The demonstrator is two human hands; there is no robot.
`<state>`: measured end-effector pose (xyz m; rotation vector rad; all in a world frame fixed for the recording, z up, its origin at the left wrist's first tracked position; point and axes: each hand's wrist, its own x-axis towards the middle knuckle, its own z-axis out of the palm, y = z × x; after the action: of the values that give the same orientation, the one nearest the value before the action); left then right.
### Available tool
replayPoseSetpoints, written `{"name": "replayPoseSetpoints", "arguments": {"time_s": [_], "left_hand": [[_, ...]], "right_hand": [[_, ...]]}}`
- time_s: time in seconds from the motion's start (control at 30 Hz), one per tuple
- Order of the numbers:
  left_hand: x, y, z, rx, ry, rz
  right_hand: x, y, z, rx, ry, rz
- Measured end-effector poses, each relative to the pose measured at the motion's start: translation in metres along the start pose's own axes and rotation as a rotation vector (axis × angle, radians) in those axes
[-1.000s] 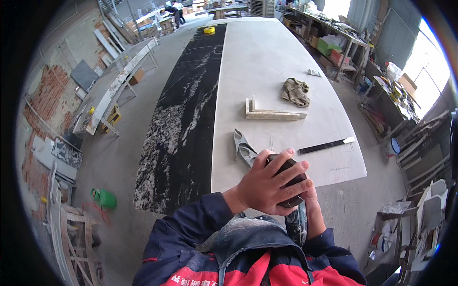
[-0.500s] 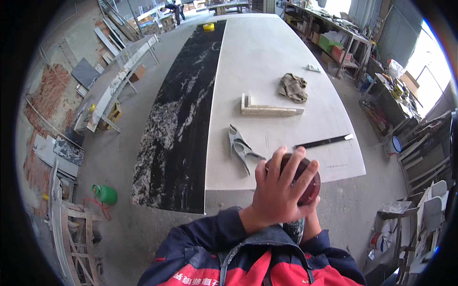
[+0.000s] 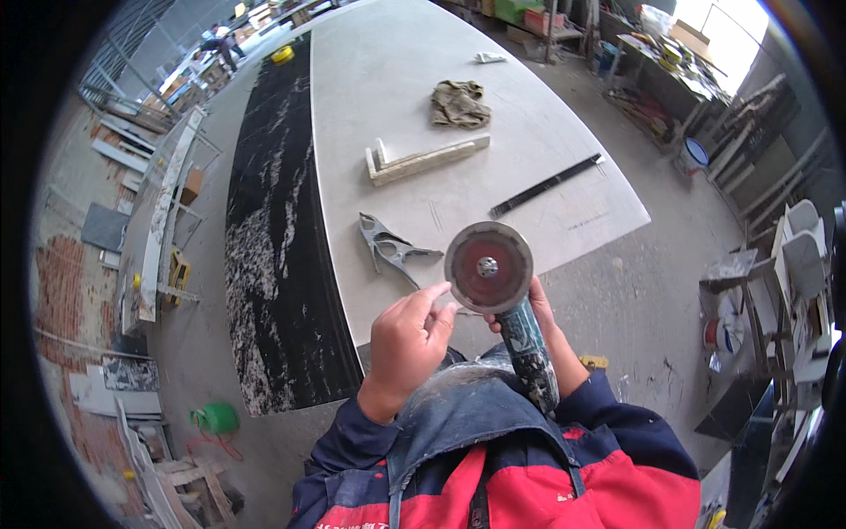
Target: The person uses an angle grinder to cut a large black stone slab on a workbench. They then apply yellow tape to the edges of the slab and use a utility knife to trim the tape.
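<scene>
My right hand [image 3: 543,307] is closed round the green body of an angle grinder [image 3: 522,339], held upright in front of my chest. Its round cutting disc [image 3: 474,280], red in the middle with a grey rim, faces up at me. Beside the disc's left edge is my left hand [image 3: 411,339], with index finger and thumb apart and nothing between them. The index fingertip is close to the rim; whether it touches, I cannot tell. Beyond the disc, a grey spring clamp [image 3: 388,242] and a dark flat bar [image 3: 546,185] lie on the pale slab [image 3: 388,93].
An L-shaped pale stone piece [image 3: 427,161] and a crumpled cloth [image 3: 459,104] lie farther back. A black, white-veined slab [image 3: 273,220] runs along the left, bearing a yellow tape roll [image 3: 282,55]. A green gas cylinder [image 3: 216,417] stands on the floor at left.
My left hand has come off the disc and moved left, uncovering its face. The grinder now shows its disc and body plainly. The view has turned, shifting the slabs up and left.
</scene>
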<state>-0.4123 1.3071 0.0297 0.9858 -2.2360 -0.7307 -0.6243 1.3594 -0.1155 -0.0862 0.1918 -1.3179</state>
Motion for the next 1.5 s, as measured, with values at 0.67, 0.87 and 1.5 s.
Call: {"name": "replayPoseSetpoints", "arguments": {"time_s": [0.67, 0.87, 1.5], "left_hand": [[0.013, -0.008, 0.023, 0.109, 0.006, 0.211], [0.007, -0.007, 0.035, 0.058, 0.148, 0.057], [0.003, -0.101, 0.052, -1.461, 0.202, -1.005]], "right_hand": [[-0.005, 0.017, 0.006, -0.033, 0.103, 0.183], [-0.008, 0.013, 0.006, -0.044, 0.131, 0.206], [-0.046, -0.016, -0.025, -0.119, 0.24, 0.066]]}}
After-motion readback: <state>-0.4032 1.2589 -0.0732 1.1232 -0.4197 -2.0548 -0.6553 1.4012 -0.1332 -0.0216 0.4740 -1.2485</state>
